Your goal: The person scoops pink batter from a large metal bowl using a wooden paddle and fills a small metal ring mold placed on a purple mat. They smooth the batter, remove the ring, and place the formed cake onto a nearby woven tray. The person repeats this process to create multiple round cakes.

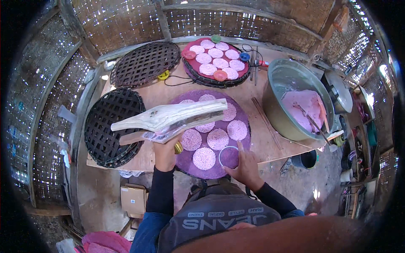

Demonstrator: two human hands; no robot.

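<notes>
My left hand [165, 152] is closed around a pale wooden tool [168, 116] made of two long bars, one above the other. The tool hangs over a round tray covered with purple cloth [242, 99] and hides part of it. Something yellow [178, 147] shows just beside my left fingers, mostly hidden. My right hand [246, 166] pinches a thin, light ring [220, 157] between thumb and index finger. The ring lies on the cloth at the tray's near right, with bare purple inside it. Around it lie several round, pink lacy discs [217, 139].
Two dark woven trays [145, 63] [112, 126] lie at the left. Behind, a red-covered tray [192, 69] carries more pink discs and small coloured rings. At right stands a large green tub [274, 114] with pink dough [301, 105] and sticks. Thin sticks [266, 122] lie beside it.
</notes>
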